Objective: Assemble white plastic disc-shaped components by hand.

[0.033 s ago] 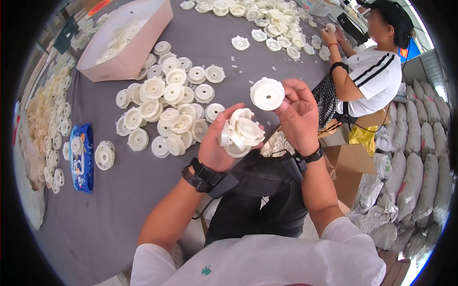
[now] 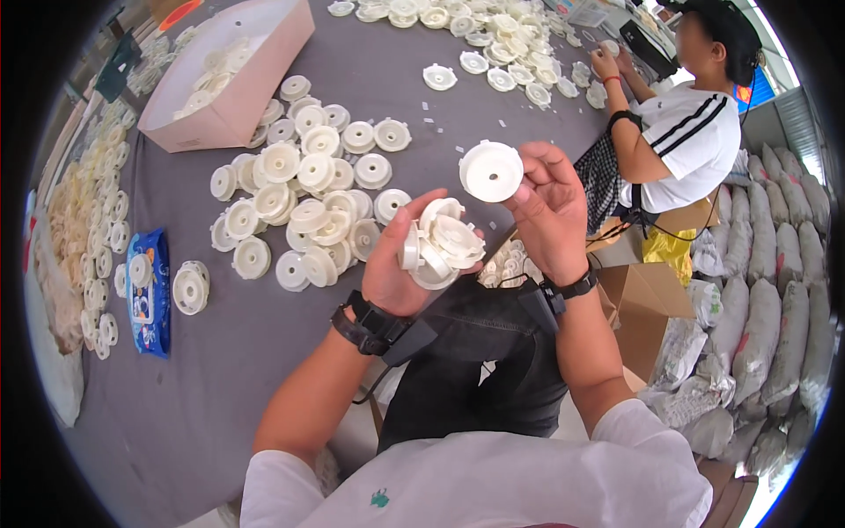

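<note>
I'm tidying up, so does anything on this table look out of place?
A white disc appears to lie on the blue packet, away from the central pile. Small pale scraps litter the grey tabletop. The part in the right hand shows no clear damage.

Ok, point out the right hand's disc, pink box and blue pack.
White disc (image 2: 489,167), head view: its flat face.
Pink box (image 2: 266,84), head view: outer right wall.
Blue pack (image 2: 152,338), head view: wrapper's lower part.

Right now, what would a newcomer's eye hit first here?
Probably the round white part pinched in the right hand, near mid-picture. Below and left of it, the left hand cups a cluster of white parts. Toward the left edge, a bright blue packet stands out against the grey tabletop.
</note>
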Demonstrator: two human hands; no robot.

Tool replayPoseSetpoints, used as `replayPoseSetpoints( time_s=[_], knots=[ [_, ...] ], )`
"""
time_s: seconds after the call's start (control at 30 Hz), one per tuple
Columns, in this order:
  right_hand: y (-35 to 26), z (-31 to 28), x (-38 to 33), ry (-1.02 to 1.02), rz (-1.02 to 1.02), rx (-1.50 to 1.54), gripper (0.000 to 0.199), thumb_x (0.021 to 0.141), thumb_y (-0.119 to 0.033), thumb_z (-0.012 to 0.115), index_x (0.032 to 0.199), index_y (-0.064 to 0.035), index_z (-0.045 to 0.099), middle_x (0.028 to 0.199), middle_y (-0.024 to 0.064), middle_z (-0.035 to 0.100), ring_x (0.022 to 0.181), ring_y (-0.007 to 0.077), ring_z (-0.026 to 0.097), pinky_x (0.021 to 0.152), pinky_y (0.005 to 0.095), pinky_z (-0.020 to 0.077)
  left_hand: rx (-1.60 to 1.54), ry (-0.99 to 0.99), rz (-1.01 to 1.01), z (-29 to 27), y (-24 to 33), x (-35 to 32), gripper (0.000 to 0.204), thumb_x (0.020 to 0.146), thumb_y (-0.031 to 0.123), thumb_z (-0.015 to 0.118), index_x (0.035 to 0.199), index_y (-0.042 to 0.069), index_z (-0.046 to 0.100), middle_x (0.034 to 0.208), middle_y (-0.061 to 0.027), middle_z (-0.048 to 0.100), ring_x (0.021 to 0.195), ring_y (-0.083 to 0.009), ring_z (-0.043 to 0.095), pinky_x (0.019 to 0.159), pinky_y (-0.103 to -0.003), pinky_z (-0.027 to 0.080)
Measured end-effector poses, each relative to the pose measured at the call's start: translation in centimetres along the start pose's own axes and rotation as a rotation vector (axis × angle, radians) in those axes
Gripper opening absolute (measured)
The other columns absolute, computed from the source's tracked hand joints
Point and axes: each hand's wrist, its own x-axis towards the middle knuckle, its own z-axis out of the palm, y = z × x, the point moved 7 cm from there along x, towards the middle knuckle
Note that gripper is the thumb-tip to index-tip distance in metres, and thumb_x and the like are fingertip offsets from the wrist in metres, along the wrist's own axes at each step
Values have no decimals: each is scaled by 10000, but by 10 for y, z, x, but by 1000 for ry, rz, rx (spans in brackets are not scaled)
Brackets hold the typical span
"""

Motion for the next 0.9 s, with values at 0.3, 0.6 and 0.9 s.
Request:
replayPoseSetpoints(
  time_s=[0.3,0.6,0.9],
  knots=[
    [-2,-19,-3,35,72,135,440,986,-62,669,1383,-10,486,1242,112,671,1106,206,663,896,375,581,94,-16,10,-1,-3,6,717,1024,588,488,1509,67,398,1368,-212,563,1242,-450,602,907,-604,603],
    [-42,-84,-7,-137,188,-1084,354,867,15,562,1208,-14,653,1094,115,713,950,211,678,858,333,531,37,-74,-15,2,-4,8,714,1020,623,454,1497,94,415,1378,-216,545,1256,-462,583,914,-610,597],
    [-39,-18,-14,-322,-10,-1072,244,822,-41,766,1064,-48,726,868,82,626,754,198,629,675,303,514,87,-66,-7,1,-3,6,725,1025,612,453,1504,70,405,1380,-219,549,1247,-453,591,919,-604,589]
  ],
)
